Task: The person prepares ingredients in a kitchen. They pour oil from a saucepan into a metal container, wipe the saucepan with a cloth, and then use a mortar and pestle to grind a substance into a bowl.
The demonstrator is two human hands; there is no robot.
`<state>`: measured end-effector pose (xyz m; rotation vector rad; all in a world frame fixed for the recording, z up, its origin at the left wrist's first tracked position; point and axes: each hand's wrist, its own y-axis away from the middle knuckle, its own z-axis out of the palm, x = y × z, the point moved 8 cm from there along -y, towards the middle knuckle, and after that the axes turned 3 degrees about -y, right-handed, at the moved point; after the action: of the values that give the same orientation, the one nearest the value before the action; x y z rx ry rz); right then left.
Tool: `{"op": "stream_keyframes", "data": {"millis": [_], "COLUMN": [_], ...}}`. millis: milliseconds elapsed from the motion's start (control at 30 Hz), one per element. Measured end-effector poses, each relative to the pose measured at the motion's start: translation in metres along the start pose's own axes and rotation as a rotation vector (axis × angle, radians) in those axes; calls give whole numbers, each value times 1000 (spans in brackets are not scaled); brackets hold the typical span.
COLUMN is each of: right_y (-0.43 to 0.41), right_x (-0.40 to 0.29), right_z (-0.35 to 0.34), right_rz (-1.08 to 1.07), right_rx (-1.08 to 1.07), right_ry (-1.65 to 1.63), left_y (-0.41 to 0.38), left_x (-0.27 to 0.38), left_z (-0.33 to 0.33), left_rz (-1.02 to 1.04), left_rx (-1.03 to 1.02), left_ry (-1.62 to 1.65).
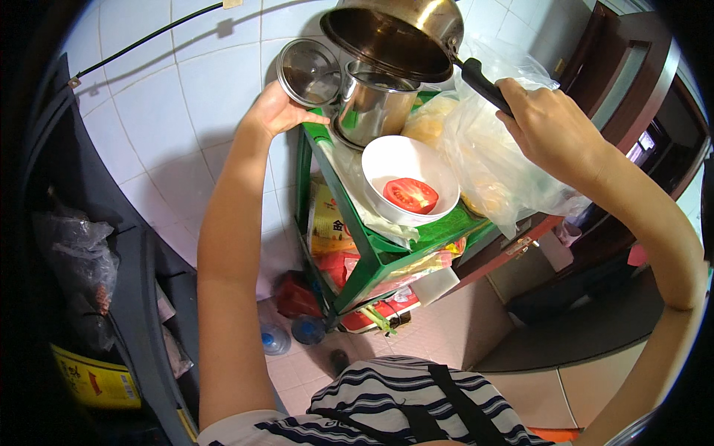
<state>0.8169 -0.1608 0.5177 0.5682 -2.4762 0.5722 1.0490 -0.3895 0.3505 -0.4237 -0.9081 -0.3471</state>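
My right hand [549, 125] grips the black handle [484, 83] of a metal saucepan [385, 42]. The saucepan is tilted, its mouth facing down over a cylindrical stainless steel canister [371, 111]. Whether anything flows between them I cannot tell. A see-through lid [309, 72] with a metal rim stands tipped up beside the canister, held by my left hand [273, 111]; its fingers are partly hidden behind the lid, and its thumb reaches the canister's lower side. Before the canister sits a white bowl [385, 161] with a cut tomato half [411, 195] inside, cut face up.
Canister and bowl stand on a green shelf rack [385, 253]. Clear plastic bags [491, 150] crowd the shelf's right side. A tiled wall [217, 83] rises behind. Plastic bottles [307, 329] stand on the floor by the rack. A wooden door [625, 72] is at right.
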Motion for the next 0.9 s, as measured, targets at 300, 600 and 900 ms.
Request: {"op": "stream_keyframes", "data": {"millis": [300,600,900], "right_y": [-2,-1,-6], "right_x": [2,9,12], "right_z": [-2,-1,-7], "right_rz": [38,111,167], "right_rx": [-19,-47,-60], "right_ry": [-34,-139,-282], "left_y": [1,0,0], "left_x": [-1,-2,-1], "left_z": [3,1,1], "left_rz": [10,-2,0], "left_rx": [31,12,39], "left_ry": [-4,-37,-50]}}
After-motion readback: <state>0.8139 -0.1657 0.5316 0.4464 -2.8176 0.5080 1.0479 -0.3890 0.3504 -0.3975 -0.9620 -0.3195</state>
